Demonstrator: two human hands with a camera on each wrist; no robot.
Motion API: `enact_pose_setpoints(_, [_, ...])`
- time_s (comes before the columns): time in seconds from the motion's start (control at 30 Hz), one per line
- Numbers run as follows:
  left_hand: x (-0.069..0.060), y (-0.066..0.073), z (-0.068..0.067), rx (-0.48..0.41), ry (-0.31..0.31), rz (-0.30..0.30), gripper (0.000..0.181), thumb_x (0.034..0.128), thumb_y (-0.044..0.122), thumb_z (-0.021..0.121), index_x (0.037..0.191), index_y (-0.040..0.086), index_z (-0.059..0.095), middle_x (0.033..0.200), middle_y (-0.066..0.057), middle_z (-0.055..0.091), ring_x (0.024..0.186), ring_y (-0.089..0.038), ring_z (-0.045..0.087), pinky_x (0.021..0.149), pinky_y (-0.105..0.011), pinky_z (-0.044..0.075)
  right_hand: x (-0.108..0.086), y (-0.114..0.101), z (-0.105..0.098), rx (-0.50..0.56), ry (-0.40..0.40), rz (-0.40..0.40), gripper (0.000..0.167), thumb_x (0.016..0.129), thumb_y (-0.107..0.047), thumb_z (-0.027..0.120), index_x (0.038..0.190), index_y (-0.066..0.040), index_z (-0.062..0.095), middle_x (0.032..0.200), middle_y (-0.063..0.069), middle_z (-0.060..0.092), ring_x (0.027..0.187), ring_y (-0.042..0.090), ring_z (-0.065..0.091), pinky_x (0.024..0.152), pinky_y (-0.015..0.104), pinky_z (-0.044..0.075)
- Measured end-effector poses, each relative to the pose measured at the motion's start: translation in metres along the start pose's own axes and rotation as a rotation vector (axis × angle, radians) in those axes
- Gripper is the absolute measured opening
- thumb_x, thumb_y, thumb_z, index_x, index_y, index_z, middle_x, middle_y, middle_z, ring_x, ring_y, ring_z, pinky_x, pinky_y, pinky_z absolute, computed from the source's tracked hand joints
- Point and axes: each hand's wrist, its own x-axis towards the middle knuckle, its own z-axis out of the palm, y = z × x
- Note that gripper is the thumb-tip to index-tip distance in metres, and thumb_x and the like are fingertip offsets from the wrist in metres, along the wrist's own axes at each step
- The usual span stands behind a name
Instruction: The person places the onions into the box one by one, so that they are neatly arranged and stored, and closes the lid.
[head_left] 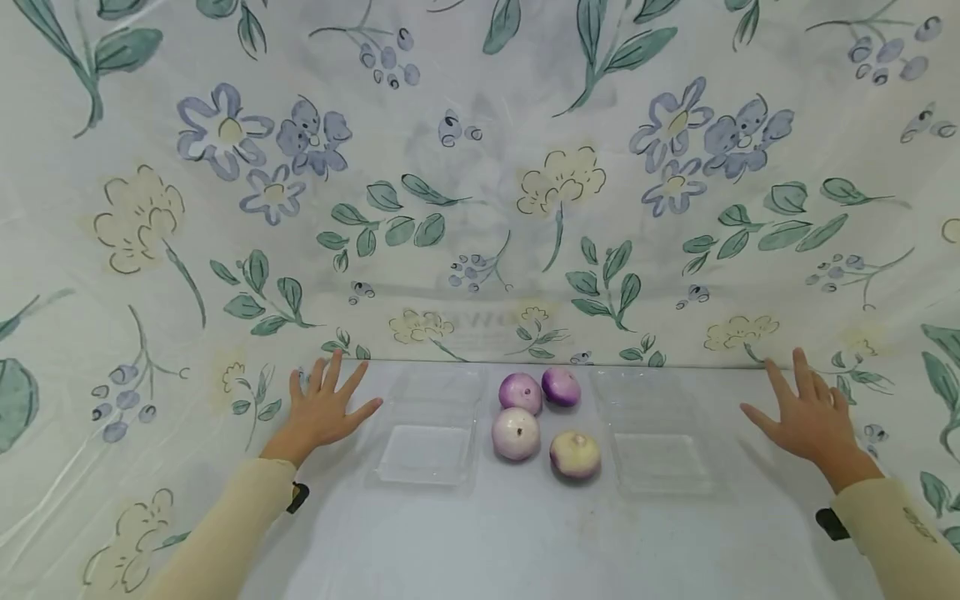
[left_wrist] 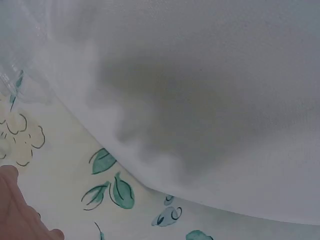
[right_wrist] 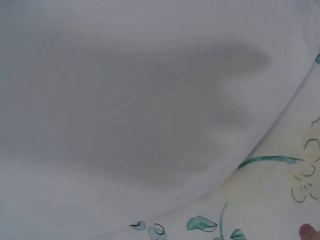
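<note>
My left hand [head_left: 321, 414] is spread with straight fingers to the left of a clear plastic container [head_left: 424, 454] and holds nothing. On the far right my right hand [head_left: 810, 417] is likewise spread and holds nothing, beside a second clear container [head_left: 663, 462]. Between the two containers lie a purple onion [head_left: 521, 393], a darker purple onion [head_left: 561, 387], a pale onion [head_left: 516, 433] and a yellowish onion [head_left: 575, 455]. In the left wrist view, part of the left hand [left_wrist: 20, 212] shows at the lower left; only a fingertip [right_wrist: 309, 232] appears in the right wrist view.
A white table [head_left: 525, 542] carries the containers and onions. Behind it hangs a floral curtain [head_left: 480, 233], which meets the table's back edge and also runs down the left side. Each wrist wears a dark band [head_left: 298, 497].
</note>
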Motion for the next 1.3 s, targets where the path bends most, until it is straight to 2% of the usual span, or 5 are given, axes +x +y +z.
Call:
enact_pose_setpoints(0.33, [-0.010, 0.022, 0.003, -0.197, -0.058, 0.123, 0.086, 0.0928, 0.061, 0.052, 0.157, 0.012, 0.024, 0.164, -0.026, 0.007, 0.147, -0.054, 0.011, 0.109, -0.078, 0.005, 0.009, -0.012, -0.005, 0.003, -0.018, -0.005, 0.092, 0.095, -0.063, 0.047, 0.157, -0.005, 0.013, 0.160, 0.033, -0.010, 0.131, 0.064, 0.019, 0.105, 0.078, 0.014])
enact_pose_setpoints(0.6, [-0.018, 0.040, 0.016, -0.388, -0.208, 0.215, 0.105, 0.0864, 0.055, 0.067, 0.157, -0.002, 0.014, 0.163, -0.028, 0.007, 0.148, -0.051, 0.011, 0.115, -0.070, 0.016, 0.015, -0.025, -0.005, -0.018, -0.035, -0.027, 0.094, 0.094, -0.063, 0.048, 0.158, -0.008, 0.009, 0.161, 0.031, -0.010, 0.134, 0.063, 0.018, 0.107, 0.077, 0.013])
enact_pose_setpoints(0.77, [-0.018, 0.048, 0.019, -0.361, -0.242, 0.212, 0.118, 0.0799, 0.059, 0.073, 0.155, -0.007, 0.010, 0.163, -0.028, 0.006, 0.149, -0.048, 0.012, 0.117, -0.063, 0.020, 0.019, -0.034, -0.008, -0.018, -0.038, -0.060, 0.092, 0.094, -0.062, 0.050, 0.158, -0.008, 0.011, 0.161, 0.032, -0.007, 0.134, 0.062, 0.020, 0.105, 0.078, 0.016])
enact_pose_setpoints(1.0, [-0.014, 0.054, 0.015, -0.291, -0.269, 0.161, 0.123, 0.0758, 0.063, 0.074, 0.156, -0.004, 0.010, 0.164, -0.026, 0.008, 0.149, -0.047, 0.017, 0.111, -0.072, 0.021, 0.028, -0.050, -0.015, -0.004, -0.022, -0.080, 0.089, 0.095, -0.060, 0.051, 0.157, -0.007, 0.015, 0.161, 0.032, -0.004, 0.135, 0.061, 0.021, 0.105, 0.077, 0.018])
enact_pose_setpoints(1.3, [-0.018, 0.053, 0.018, -0.361, -0.297, 0.133, 0.123, 0.0764, 0.058, 0.077, 0.157, -0.003, 0.006, 0.164, -0.025, 0.004, 0.150, -0.046, 0.013, 0.111, -0.075, 0.016, 0.033, -0.068, -0.021, -0.006, -0.076, -0.086, 0.090, 0.094, -0.060, 0.052, 0.157, -0.006, 0.017, 0.161, 0.032, -0.006, 0.138, 0.060, 0.017, 0.106, 0.077, 0.015])
